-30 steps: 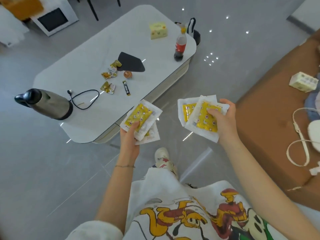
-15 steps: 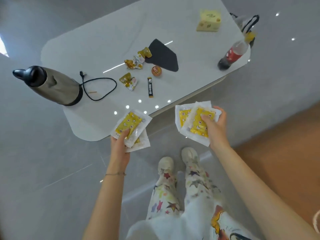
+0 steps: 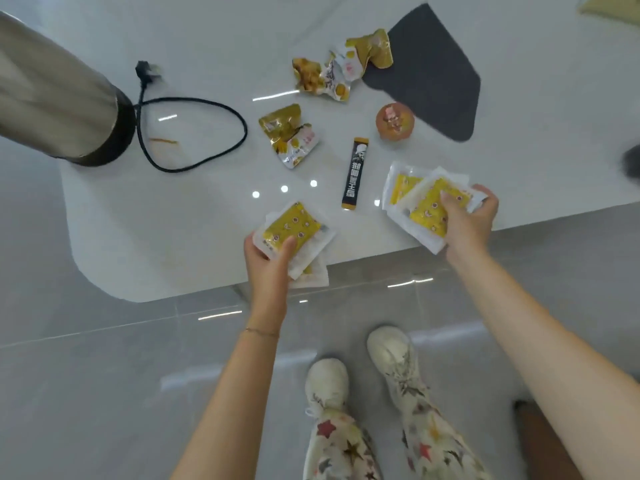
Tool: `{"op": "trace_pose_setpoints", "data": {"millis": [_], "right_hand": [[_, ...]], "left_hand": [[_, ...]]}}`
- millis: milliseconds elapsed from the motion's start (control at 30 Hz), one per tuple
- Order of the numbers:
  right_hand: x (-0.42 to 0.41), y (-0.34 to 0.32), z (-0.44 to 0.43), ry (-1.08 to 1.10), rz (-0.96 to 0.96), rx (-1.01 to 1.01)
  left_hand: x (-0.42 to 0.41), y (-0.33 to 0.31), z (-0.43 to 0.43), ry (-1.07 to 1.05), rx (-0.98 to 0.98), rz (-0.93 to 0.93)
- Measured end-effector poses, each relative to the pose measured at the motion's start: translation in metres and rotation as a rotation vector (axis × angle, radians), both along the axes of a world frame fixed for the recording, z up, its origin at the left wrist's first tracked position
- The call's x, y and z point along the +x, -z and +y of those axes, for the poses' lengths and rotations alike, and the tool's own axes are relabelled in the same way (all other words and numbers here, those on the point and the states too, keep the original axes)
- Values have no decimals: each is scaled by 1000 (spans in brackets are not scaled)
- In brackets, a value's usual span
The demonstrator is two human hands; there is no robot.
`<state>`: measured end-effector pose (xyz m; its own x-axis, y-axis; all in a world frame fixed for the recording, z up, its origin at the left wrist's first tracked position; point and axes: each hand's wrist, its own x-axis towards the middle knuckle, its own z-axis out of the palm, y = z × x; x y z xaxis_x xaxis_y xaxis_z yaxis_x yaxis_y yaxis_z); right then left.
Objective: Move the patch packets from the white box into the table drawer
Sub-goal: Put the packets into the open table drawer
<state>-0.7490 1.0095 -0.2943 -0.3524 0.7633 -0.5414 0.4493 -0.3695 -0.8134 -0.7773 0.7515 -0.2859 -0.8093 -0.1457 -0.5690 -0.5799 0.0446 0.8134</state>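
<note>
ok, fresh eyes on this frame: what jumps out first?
The two fans of white packets with yellow printed faces, one held in the left hand and one in the right hand, both over the near edge of the glossy white table. Next, the big brushed-steel kettle at far left with its looped black cord, and torn gold snack wrappers mid-table.

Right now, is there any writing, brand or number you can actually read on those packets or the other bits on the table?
None reads clearly.
Black stick sachet: a column of white characters, too blurred to read.
Patch packets in the left hand: yellow panel with small round pictures, no legible words.
Patch packets in the right hand: the same, illegible.
Snack wrappers: print too small.
Round lid: a picture only.
</note>
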Motion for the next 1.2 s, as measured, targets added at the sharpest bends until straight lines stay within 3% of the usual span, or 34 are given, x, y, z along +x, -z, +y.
{"op": "trace_pose_setpoints", "data": {"millis": [267,367,500,600,733,867,1000,1200], "right_hand": [[-20,22,8,-216,-19,211],[-17,14,4,-273,-8,232],[17,1,-6,-275,-33,460],[57,-3,-21,-300,-16,421],[103,25,-34,-779,-196,476],[98,66,-30,-1239,-428,610],[67,95,-21,-1432,-659,628],[60,110,-12,-1575,-804,597]], "left_hand": [[-16,21,14,-190,-43,91],[-18,17,15,-139,-50,116],[0,-3,15,-27,-189,181],[32,-19,14,-8,-265,226],[82,-14,6,183,-315,263],[108,9,-10,458,-455,279],[110,22,-21,571,-586,353],[109,27,-25,583,-640,377]]}}
